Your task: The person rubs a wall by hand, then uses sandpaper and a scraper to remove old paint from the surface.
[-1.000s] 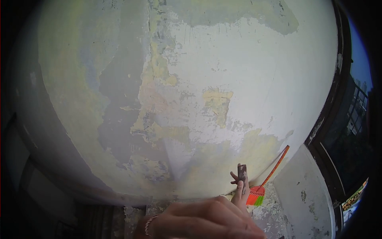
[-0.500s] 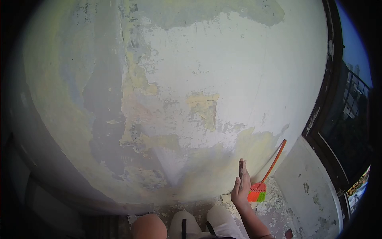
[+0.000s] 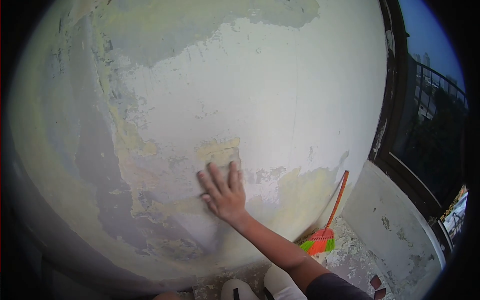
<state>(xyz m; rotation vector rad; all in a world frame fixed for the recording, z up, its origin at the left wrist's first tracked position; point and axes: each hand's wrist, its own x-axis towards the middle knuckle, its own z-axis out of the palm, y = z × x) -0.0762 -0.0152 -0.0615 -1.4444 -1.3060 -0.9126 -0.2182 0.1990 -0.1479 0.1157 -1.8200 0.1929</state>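
My right hand [image 3: 227, 197] reaches out to the peeling wall [image 3: 260, 90], fingers spread and palm toward the surface. Its fingertips are at the lower edge of a yellowish bare patch [image 3: 217, 149], and nothing shows in its grasp. Whether the palm touches the wall cannot be made out. My left hand is out of view. White and grey paint has flaked around the patch, with yellow-green areas above and below.
An orange and green broom [image 3: 318, 241] leans in the corner at the lower right. Paint flakes litter the floor [image 3: 350, 260]. A dark window frame [image 3: 400, 170] stands on the right. My knees [image 3: 239, 290] show at the bottom.
My right hand has moved left and up from beside the broom to the wall, its fingers now spread. The view has turned right, and the broom's bristles show more fully.
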